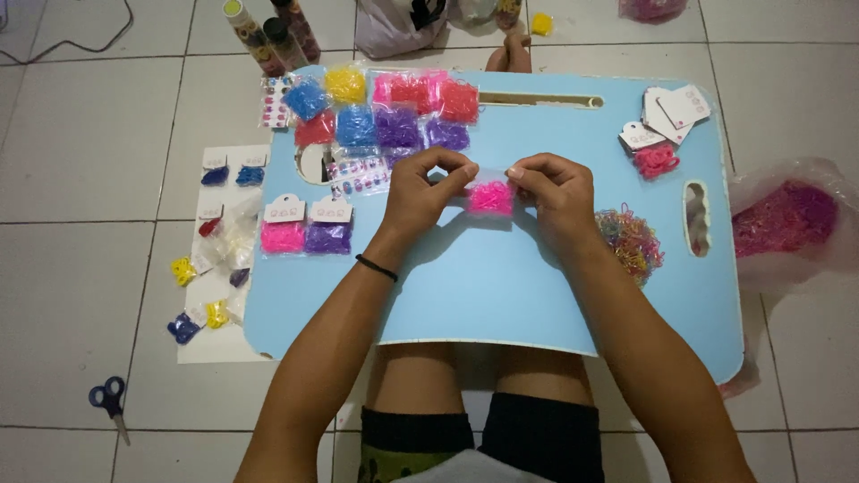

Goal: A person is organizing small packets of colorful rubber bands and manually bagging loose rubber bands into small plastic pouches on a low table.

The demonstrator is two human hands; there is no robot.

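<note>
My left hand (420, 192) and my right hand (555, 188) together hold a small clear bag of pink rubber bands (490, 197) by its top edge, above the middle of a light blue lap table (501, 286). The left hand pinches the bag's upper left corner, the right its upper right corner. A black band sits on my left wrist.
Several small bags of blue, yellow, pink, red and purple bands (385, 112) lie at the table's back. A multicoloured band heap (631, 241) is right of my hands. White card tags (671, 112) sit at back right. Blue scissors (109, 400) lie on the tiled floor.
</note>
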